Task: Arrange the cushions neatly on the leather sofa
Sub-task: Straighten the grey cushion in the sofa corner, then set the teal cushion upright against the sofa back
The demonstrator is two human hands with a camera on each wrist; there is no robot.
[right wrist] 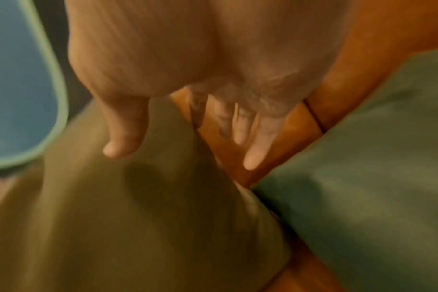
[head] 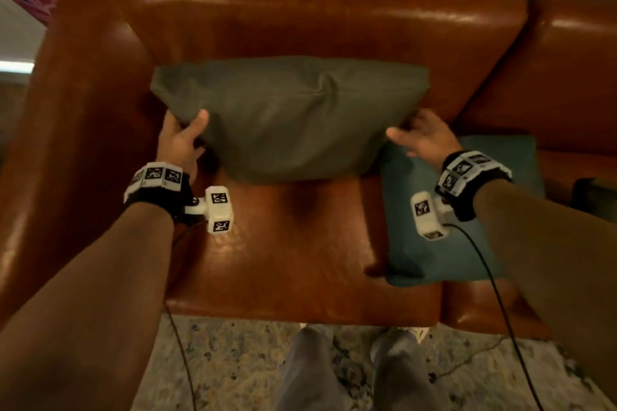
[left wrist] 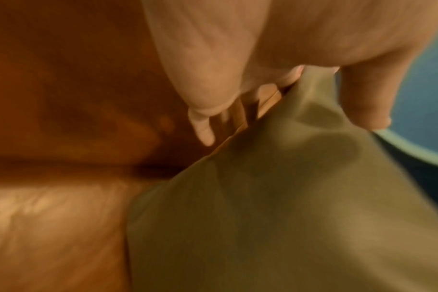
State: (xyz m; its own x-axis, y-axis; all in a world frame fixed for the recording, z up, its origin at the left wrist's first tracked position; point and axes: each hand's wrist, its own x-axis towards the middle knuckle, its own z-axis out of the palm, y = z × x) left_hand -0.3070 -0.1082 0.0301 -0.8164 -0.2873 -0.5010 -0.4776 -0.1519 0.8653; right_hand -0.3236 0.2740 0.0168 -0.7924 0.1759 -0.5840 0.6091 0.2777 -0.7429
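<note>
my left hand (head: pixel 182 140) pinches the olive cushion (head: pixel 293 117) against the brown leather sofa (head: pixel 300 243); my right hand (head: pixel 424 137) lies released beside it. teal cushion (head: pixel 434 243) alongside, speckled rug (head: pixel 240 364) below.

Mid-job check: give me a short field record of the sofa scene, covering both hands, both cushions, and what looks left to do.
left hand: grips the left edge of the olive cushion, thumb on front, fingers behind
right hand: fingers straight, at the olive cushion's right edge; no closed grip
olive cushion: leaning against the leather sofa backrest, lower edge on the seat
teal cushion: lying flat on the seat, to the right, partly under the olive one's corner
left to do: teal cushion probably still needs standing up
</note>
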